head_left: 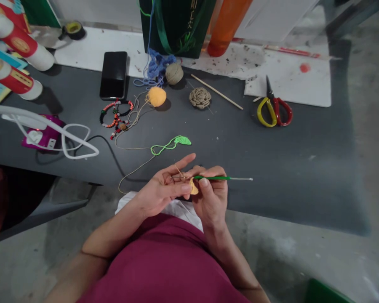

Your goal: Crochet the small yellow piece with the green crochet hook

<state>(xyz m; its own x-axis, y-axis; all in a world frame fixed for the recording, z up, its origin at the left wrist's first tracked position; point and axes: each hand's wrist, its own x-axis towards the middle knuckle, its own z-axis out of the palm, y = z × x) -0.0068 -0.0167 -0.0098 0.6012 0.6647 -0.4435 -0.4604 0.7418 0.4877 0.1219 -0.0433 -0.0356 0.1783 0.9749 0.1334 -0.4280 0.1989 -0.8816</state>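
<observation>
Okay, biggest first: dark grey table [287, 168], right end in view, left side running out of frame. Dark green paper bag [180, 35] at the back, top cut off, so its printed lettering is only partly in view. Orange cylinder [229, 25] beside it, also cropped at the top; can't tell if it's a bottle.

Left hand [161, 187] at the near table edge, thumb pressed on the work, index finger stretched out, other fingers mostly hidden. Right hand [212, 191] just beside it, thumb and fingers clamped on the crochet hook; its curled fingertips are hard to separate.

Black smartphone [113, 75] lies farther back; scissors [274, 110] with one yellow and one red handle lie to the right, blades together. Beaded bracelets [116, 115] sit near the phone, overlapping. Taupe crocheted rose [200, 97] lies mid-table, yellow yarn ball [157, 97] left of it.

Crochet hook [221, 178]: green grip, bare metal end pointing right, other end lost among the fingers. Light green crocheted leaf [182, 140] lies beyond the hands, tail looped.

Smallest, yellow crochet piece [194, 187]: between both hands, above the near table edge, roughly triangular, partly covered by fingers; stitches too small to read.
</observation>
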